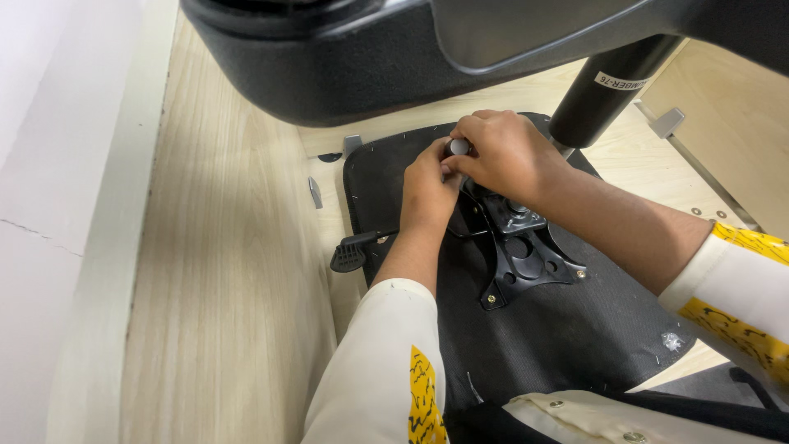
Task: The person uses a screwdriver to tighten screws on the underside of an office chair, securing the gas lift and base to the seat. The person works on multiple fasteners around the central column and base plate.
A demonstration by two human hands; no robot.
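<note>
We have both hands on a small grey knob near the far edge of the upturned seat, which lies on the wooden counter. Our left hand steadies it from below, fingers curled against it; our right hand closes over it from above. Just beside them sits the black bracket with its lever. If our hold loosens, the knob could slip and roll under the chair back.

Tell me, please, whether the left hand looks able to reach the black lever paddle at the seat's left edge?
Probably yes: the lever paddle lies uncovered just beside the left hand's forearm, nothing between.
</note>
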